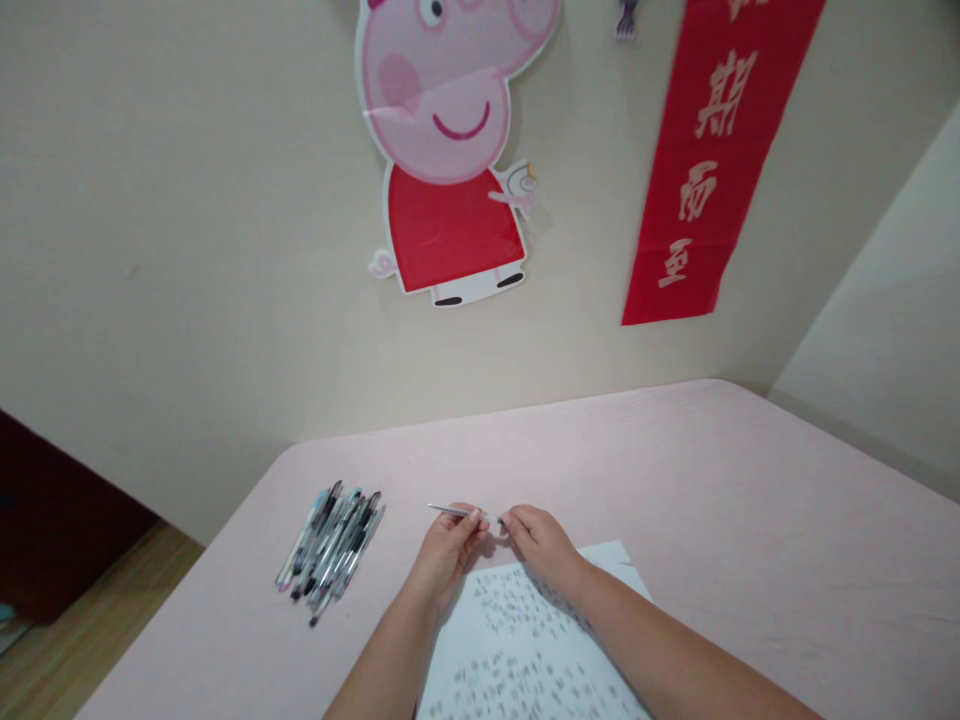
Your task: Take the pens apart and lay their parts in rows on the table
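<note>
A slim pen (pixel 448 511) lies level above the far edge of the written paper, its pale pointed end to the left. My left hand (pixel 451 548) is closed around its middle, thumb on top. At the pen's dark right end, the thumb and fingers of my right hand (pixel 546 545) are pinched together; whether that end is a cap or part of the barrel I cannot tell. Under my wrists and forearms is a white sheet of paper (pixel 517 650) with rows of dark handwritten characters.
Several pens (pixel 334 550) lie in a loose pile on the pink-covered table (pixel 750 520), left of my hands. The wall behind bears a cartoon pig cutout (pixel 457 225) and a red banner (pixel 705 200). Wooden floor (pixel 97 615) shows beyond the table's left edge.
</note>
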Demonstrator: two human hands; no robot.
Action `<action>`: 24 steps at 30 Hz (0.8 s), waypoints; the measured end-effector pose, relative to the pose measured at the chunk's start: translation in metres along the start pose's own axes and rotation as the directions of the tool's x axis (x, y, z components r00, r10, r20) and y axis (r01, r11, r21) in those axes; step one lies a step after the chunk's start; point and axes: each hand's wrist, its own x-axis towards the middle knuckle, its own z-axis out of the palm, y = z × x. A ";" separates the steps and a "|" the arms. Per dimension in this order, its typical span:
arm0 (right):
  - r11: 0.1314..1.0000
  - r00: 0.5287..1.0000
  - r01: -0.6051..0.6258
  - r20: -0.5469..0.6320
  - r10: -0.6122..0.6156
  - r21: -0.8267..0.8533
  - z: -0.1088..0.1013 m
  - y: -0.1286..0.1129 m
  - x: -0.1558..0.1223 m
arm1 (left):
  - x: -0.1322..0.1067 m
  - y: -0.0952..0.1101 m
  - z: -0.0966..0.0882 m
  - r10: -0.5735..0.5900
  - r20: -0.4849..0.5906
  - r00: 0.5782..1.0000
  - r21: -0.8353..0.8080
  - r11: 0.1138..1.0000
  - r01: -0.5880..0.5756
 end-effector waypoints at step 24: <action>0.998 0.997 -0.026 -0.069 0.030 0.053 -0.002 -0.005 -0.001 | 0.001 -0.001 -0.002 -0.015 0.007 1.000 -0.011 1.000 0.015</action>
